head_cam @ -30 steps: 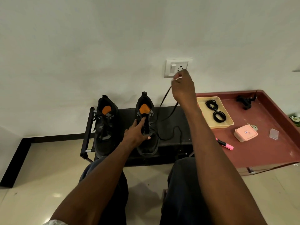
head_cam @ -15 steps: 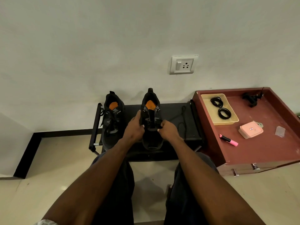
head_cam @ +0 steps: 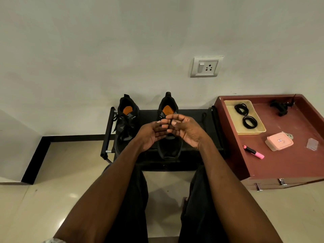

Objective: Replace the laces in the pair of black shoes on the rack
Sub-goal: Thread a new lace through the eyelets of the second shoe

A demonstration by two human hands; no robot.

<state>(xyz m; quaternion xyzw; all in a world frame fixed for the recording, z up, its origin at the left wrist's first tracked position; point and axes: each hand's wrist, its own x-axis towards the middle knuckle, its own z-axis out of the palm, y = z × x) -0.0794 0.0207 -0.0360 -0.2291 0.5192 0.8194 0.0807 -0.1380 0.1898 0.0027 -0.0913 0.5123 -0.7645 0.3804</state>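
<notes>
We have lifted both hands up off the right black shoe with the orange inside (head_cam: 168, 148) on the low black rack (head_cam: 191, 114). Our left hand (head_cam: 151, 133) and right hand (head_cam: 185, 130) pinch a thin black lace (head_cam: 169, 122) together above it.

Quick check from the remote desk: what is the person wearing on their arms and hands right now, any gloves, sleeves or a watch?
No gloves: the left hand and right hand are bare, with short, pale fingernails. Both forearms are uncovered, and no watch, ring or band shows. A scrap of light, patterned sleeve peeks in at the bottom edge on the left arm.
</notes>
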